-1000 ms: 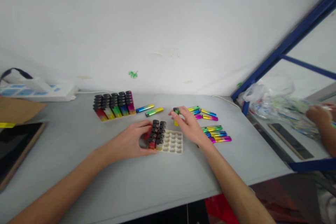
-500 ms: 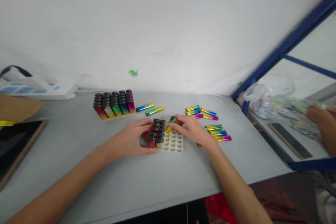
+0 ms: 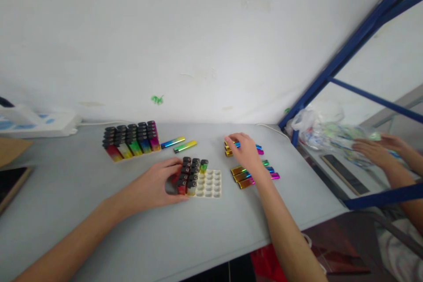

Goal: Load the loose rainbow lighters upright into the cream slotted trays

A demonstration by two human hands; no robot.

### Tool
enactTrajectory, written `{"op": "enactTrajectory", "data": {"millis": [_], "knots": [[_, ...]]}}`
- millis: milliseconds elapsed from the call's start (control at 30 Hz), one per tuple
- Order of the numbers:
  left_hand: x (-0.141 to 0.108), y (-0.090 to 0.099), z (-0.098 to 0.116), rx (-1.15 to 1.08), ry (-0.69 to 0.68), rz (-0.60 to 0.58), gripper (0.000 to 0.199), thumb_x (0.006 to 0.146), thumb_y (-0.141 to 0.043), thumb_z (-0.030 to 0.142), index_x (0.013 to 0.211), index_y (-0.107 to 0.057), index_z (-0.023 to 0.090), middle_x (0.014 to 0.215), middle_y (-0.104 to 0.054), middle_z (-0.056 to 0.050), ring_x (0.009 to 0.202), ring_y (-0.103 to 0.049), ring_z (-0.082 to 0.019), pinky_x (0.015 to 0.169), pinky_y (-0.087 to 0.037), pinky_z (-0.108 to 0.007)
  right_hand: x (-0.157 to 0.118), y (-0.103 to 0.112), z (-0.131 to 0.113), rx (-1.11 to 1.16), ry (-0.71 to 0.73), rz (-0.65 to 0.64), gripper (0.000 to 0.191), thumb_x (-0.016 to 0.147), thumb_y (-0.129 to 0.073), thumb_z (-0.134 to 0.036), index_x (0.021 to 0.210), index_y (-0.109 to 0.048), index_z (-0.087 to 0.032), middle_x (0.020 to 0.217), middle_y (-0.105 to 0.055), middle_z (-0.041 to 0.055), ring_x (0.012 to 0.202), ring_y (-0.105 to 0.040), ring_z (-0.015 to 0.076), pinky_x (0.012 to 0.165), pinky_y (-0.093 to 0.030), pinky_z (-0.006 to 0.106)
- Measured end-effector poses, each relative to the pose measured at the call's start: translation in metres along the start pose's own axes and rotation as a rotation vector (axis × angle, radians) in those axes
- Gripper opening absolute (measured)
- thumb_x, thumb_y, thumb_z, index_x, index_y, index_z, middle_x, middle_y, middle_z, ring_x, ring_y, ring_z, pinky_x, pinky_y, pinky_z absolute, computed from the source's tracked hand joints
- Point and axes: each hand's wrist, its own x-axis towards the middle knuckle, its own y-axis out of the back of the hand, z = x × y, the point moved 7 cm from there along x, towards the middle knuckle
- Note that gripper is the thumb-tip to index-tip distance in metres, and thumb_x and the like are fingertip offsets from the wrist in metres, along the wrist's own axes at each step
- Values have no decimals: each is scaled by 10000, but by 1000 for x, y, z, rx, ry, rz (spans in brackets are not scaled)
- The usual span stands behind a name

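Note:
A white tray with rows of round-cornered holes stands on the desk. Its left side is filled with upright black-topped lighters, and one green-and-yellow lighter stands at the back of the third row. My left hand is closed around the tray's left edge, thumb at the front corner, fingers behind the red lighters. At the back right, my right hand bends its fingers over several loose shiny lighters, fingertips touching one. Part of that group is hidden beneath the hand. Nearer lie more loose lighters, partly under my wrist.
A full tray of lighters stands at the left, with two loose lighters beside it. A power strip lies against the wall. Beyond the blue metal frame, another person's hands handle clear plastic bags.
My right hand has let go of the green-and-yellow lighter, which now stands in the tray, and has moved right to the loose lighters. My left hand still grips the tray. The view has shifted right.

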Motion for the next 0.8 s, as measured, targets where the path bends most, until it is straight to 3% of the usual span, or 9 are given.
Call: {"op": "enactTrajectory", "data": {"millis": [100,167,233,400,600,800], "knots": [[0,-2,-3,-11,-5,10,481,718,-866,568,1025,-776,210,1327,-726,-147,1262,-689,-376,1131,-562,-472,8,1,26,-314,-185,110,612,936,-695,-628,1301,-701,-137,1317,-685,275,1269,-600,447,1166,-304,672],[-1,-4,-5,-15,-15,21,486,714,-861,581,1015,-773,210,1327,-727,-144,1261,-689,-375,1129,-564,-479,12,-6,31,-427,-244,51,742,898,-713,-674,1386,-647,-118,1328,-672,303,1313,-570,482,1192,-175,747],[-1,-5,-6,-13,-17,21,507,721,-853,588,1040,-769,202,1348,-718,-148,1267,-686,-376,1136,-559,-489,17,-14,29,-478,-276,-36,731,925,-688,-654,1405,-625,-107,1279,-698,295,1310,-582,469,1200,-132,752],[0,-4,-1,-13,-19,7,502,738,-849,569,1045,-764,182,1313,-725,-143,1240,-691,-374,1120,-566,-461,28,-20,21,-477,-299,-130,472,1023,-608,-399,1439,-594,-175,1290,-723,190,1290,-628,349,1245,-161,639],[0,-2,4,-27,-18,7,479,748,-852,545,1047,-759,183,1302,-720,-136,1211,-695,-359,1078,-584,-439,18,-14,32,-543,-397,-120,710,978,-593,-667,1460,-590,-145,1369,-648,278,1329,-586,450,1193,-226,675],[-2,-3,3,-40,-39,18,434,769,-848,514,1028,-751,178,1278,-719,-127,1180,-704,-334,1065,-589,-428,22,-22,32,-476,-345,-135,550,975,-659,-542,1358,-651,-148,1292,-687,226,1258,-637,385,1167,-330,582]]}}
